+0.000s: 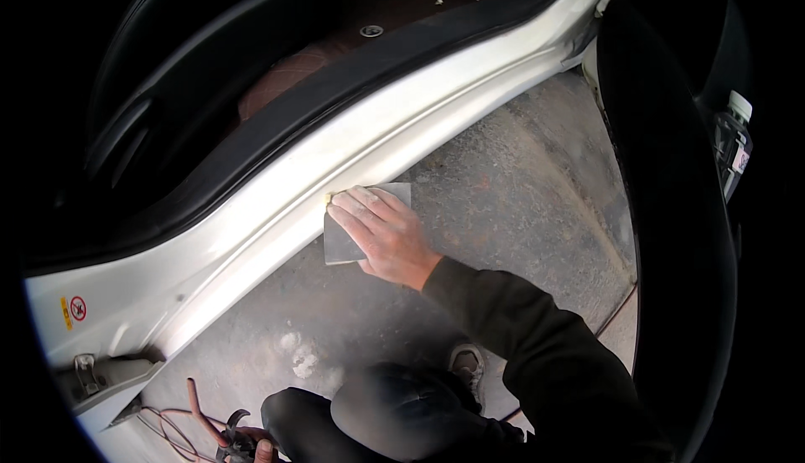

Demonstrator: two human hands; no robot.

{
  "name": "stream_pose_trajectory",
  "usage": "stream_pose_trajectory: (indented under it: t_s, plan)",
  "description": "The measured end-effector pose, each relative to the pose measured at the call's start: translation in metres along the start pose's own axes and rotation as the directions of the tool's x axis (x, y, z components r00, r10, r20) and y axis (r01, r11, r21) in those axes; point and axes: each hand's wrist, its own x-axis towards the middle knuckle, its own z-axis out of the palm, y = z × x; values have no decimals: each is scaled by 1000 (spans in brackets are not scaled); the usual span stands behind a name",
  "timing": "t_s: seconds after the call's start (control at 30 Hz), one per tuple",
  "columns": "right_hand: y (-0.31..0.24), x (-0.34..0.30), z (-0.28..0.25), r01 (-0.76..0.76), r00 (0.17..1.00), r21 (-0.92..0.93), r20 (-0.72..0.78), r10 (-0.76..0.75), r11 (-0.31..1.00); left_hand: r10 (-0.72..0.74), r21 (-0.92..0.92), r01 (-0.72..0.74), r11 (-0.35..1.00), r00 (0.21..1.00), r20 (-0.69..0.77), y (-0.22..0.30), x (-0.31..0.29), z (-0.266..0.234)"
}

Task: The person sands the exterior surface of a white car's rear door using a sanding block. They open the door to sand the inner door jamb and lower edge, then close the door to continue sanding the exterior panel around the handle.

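My right hand (381, 232) presses a grey sheet of sandpaper (342, 249) against the lower edge of a white car's door sill (285, 182). Its fingers lie close together over the sheet, and they look dusty. At the bottom edge, my left hand (265, 451) is wrapped round a black air gun (239, 442), seen only in part. A reddish hose (201, 417) rises beside that tool. Most of the left hand is cut off by the picture's edge.
An open car door (679, 211) stands on the right, a clear bottle (732, 148) in its pocket. Coiled hose (172, 434) lies at the lower left, near a door hinge (86, 372). Below the sill is grey, stained floor (520, 186), with my shoe (467, 368) on it.
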Motion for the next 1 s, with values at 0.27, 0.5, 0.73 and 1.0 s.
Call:
stream_pose_trajectory:
  t_s: [0.27, 0.5, 0.73, 1.0]
  plan:
    - [142, -41, -98, -151, 986, -414, -133, 104, 898, 131, -5, -131, 991, 989, 74, -15, 6, -23]
    - [130, -39, -117, -354, 935, -505, -188, 300, 787, 189, -46, -188, 981, 982, 21, -15, -2, -28]
    - [78, -27, -54, -175, 984, -414, -87, 152, 893, 121, -49, -121, 991, 993, 4, -5, 10, 1]
    - [86, -32, -45, -290, 956, -389, -169, 241, 875, 86, -82, -81, 993, 994, 69, -19, 13, -16]
